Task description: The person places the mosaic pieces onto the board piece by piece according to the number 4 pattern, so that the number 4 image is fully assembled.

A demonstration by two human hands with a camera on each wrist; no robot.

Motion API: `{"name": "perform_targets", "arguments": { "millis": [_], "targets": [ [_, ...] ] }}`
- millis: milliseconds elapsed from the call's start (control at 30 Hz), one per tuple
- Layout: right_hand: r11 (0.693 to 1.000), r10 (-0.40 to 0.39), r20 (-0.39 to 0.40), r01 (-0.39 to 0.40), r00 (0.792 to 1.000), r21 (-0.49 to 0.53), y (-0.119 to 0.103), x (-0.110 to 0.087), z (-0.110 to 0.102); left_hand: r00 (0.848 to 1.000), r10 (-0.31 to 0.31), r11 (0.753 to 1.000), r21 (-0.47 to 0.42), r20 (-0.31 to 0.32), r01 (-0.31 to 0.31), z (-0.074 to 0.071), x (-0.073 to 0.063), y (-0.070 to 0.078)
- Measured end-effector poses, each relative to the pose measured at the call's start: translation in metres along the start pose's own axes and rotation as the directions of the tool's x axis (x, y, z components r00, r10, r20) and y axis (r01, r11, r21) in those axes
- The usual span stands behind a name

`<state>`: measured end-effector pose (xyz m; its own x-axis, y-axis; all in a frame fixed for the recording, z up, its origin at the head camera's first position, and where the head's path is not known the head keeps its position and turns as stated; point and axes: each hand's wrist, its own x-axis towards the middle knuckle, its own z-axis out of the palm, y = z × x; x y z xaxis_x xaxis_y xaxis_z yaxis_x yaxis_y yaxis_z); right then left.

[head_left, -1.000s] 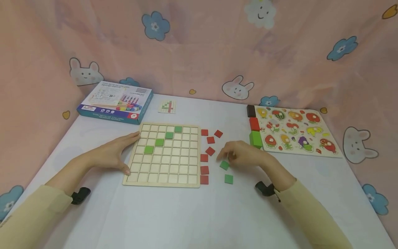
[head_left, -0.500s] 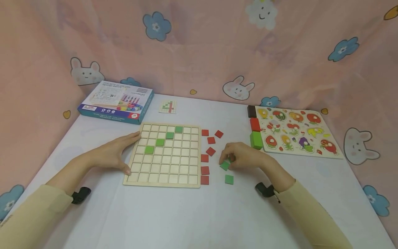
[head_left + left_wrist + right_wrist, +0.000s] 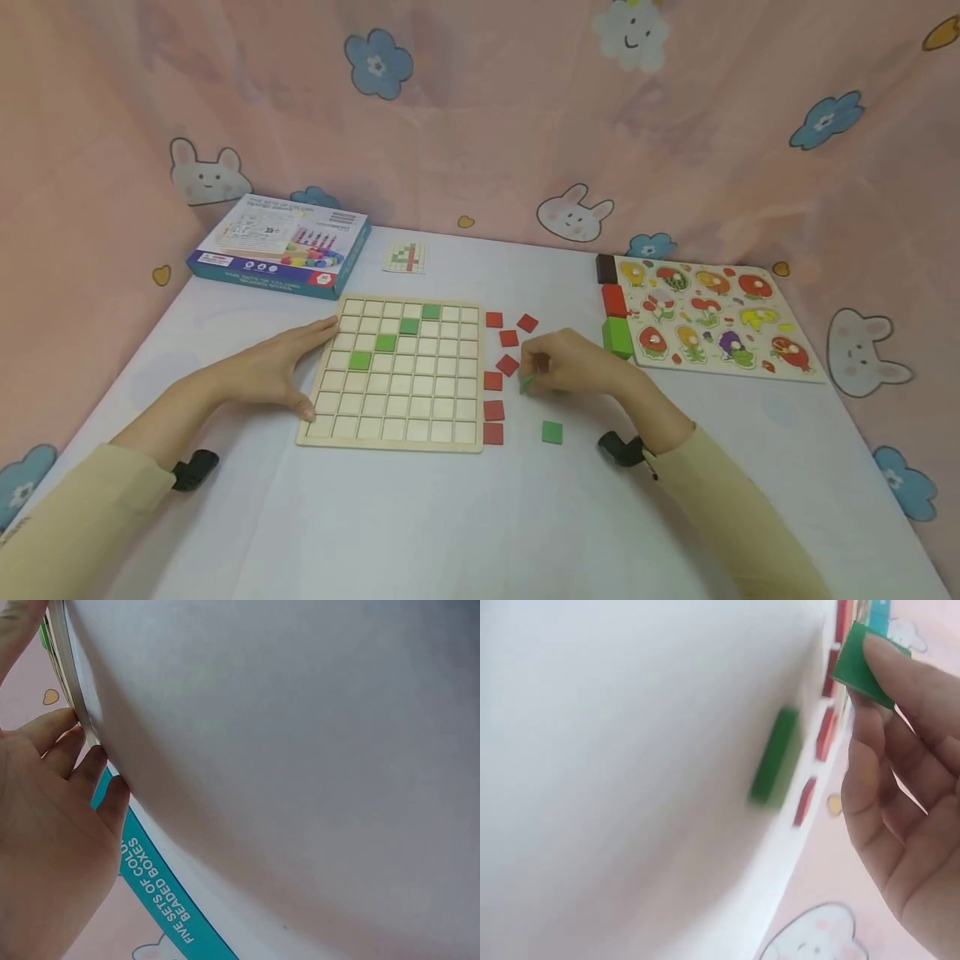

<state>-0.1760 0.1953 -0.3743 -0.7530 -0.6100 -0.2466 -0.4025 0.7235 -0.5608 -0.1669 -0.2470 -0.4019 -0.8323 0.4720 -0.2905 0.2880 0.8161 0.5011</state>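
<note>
My right hand [image 3: 573,362] pinches a green square tile [image 3: 860,669] between thumb and fingers, just right of the loose red tiles. In the head view that tile shows nearly edge-on. Another green tile [image 3: 552,432] lies on the table below this hand. My left hand [image 3: 273,371] rests along the left side of a wooden grid board [image 3: 405,446], thumb near its front corner and straight fingertips at its upper left edge. On the board, several green tiles [image 3: 386,342] form a rising diagonal. Several red tiles [image 3: 492,381] lie along the board's right side.
A small pattern card [image 3: 406,257] lies behind the board. The boxed bead set [image 3: 277,246] sits at the back left. At the right is a fruit puzzle board [image 3: 720,317], with black, red and green blocks [image 3: 618,337] along its left edge.
My right hand has picked up the green tile that lay at its fingertips and shifted slightly left with it. The left hand has stayed at the board.
</note>
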Motion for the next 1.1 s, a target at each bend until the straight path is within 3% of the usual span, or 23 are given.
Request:
{"name": "perform_targets", "arguments": {
  "millis": [167,367,700,1100],
  "targets": [
    [0.998,-0.017,-0.089,0.022,0.996,0.056,-0.018,0.021,0.003,1.0,0.001,1.0,-0.003,0.003,-0.001,0.0,-0.001,0.0],
    [0.978,-0.014,-0.167,0.048,0.986,0.203,-0.042,0.054,0.01,1.0,-0.005,1.0,0.002,0.001,0.005,0.0,0.0,0.001],
    [0.926,0.005,-0.209,0.075,0.978,0.371,-0.083,0.099,0.03,1.0,-0.002,1.0,0.015,-0.002,0.002,-0.001,0.0,0.003],
    [0.959,-0.055,-0.153,0.095,0.987,0.268,-0.129,0.127,0.048,1.0,0.011,1.0,0.009,-0.001,-0.011,-0.001,0.001,0.0]
  ]
}}
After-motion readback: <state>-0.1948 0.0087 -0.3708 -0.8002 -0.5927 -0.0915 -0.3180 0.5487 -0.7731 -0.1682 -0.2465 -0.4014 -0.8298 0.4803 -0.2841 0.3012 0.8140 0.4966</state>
